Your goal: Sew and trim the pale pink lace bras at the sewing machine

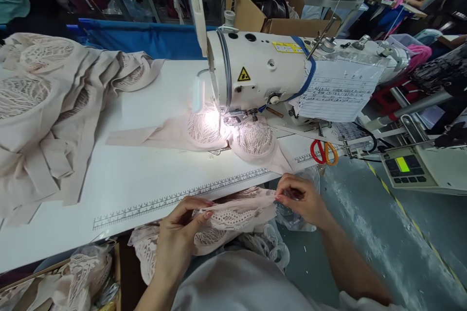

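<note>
A pale pink lace bra piece stretches between my two hands, just in front of the table edge and above my lap. My left hand pinches its left end between thumb and fingers. At its right end, my right hand pinches the fabric edge. Another pink bra lies on the table at the white sewing machine, with one lace cup under the lit needle area. The machine's head hides part of it.
Several stacked bra pieces cover the table's left side. A printed ruler runs along the front edge. Scissors with red and orange handles lie at the right. A control box stands further right, and a box of lace pieces sits lower left.
</note>
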`<state>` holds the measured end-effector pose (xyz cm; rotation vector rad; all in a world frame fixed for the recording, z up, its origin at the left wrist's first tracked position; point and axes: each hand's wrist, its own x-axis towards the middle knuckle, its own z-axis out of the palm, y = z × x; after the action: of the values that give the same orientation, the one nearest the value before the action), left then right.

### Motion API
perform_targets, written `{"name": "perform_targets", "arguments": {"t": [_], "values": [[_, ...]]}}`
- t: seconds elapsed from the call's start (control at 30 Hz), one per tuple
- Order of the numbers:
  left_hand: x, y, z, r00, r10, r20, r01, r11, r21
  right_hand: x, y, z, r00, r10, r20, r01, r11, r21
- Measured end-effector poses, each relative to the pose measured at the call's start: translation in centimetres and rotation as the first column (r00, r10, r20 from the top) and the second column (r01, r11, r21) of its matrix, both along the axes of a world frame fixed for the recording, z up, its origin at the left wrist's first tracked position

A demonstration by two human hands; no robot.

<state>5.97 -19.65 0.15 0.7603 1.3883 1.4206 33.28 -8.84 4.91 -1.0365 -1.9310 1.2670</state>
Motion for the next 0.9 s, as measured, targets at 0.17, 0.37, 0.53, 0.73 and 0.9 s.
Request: {"name": "perform_targets", "arguments": {"t": [0.17,0.37,0.53,0.73,0.9], "values": [[-0.3,0.4,0.8,0.969,-0.210,0.128,0.211,0.977,0.007,1.2,1.0,1.9,0.974,0.156,-0.164,-0.175,0.978,-0.110],[1.7,2.0,3.6,0.787,-0.563,-0.253,0.602,0.790,0.116,-2.4,-0.2,3.8,0.961,0.271,0.055,-0.268,0.961,-0.066],[4.3,3.0,3.9,0.843,-0.439,-0.310,0.514,0.828,0.224,-4.5,-1.0,3.1,0.948,0.282,0.150,-0.295,0.953,0.072],[3.8,3.1,3.5,0.872,-0.447,-0.199,0.481,0.856,0.189,-2.7,-0.7,1.4,0.981,0.157,0.116,-0.161,0.987,0.025],[3.8,3.2,3.7,0.876,-0.439,-0.198,0.472,0.865,0.170,-2.5,-0.8,1.2,0.977,0.211,0.042,-0.212,0.977,0.033]]}}
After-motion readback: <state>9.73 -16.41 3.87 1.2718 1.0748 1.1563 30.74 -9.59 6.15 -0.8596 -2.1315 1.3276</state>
